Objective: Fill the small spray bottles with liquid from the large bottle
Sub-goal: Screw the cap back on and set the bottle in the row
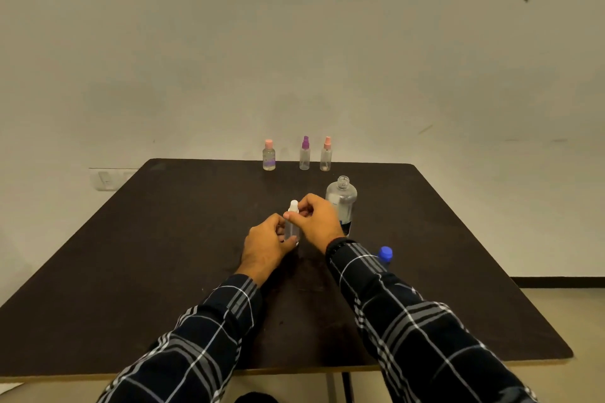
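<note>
Both hands meet over a small clear bottle [291,228] standing on the dark table [163,239], just left of the big bottle [342,199]. The left hand [263,247] wraps the small bottle's body, fingers closed round it, holding it upright. The right hand [316,221] pinches the neck just under the white spray top [293,205] between thumb and fingertips. Whether the top is being screwed on or off cannot be told, nor can the level inside the small bottle

The big bottle stands open, and its blue cap [385,253] lies near and right of it, partly behind the right sleeve. Beyond the big bottle, at the table's far edge, three more small bottles stand in a row: pink-capped [269,155], purple sprayer [304,154], pink sprayer [326,154]

My judgement: the step in hand is working this sprayer's thread. The next move calls for a steady left hold while the right twists, keeping the bottle upright so nothing spills, and keeping the right arm clear of the open big bottle
</note>
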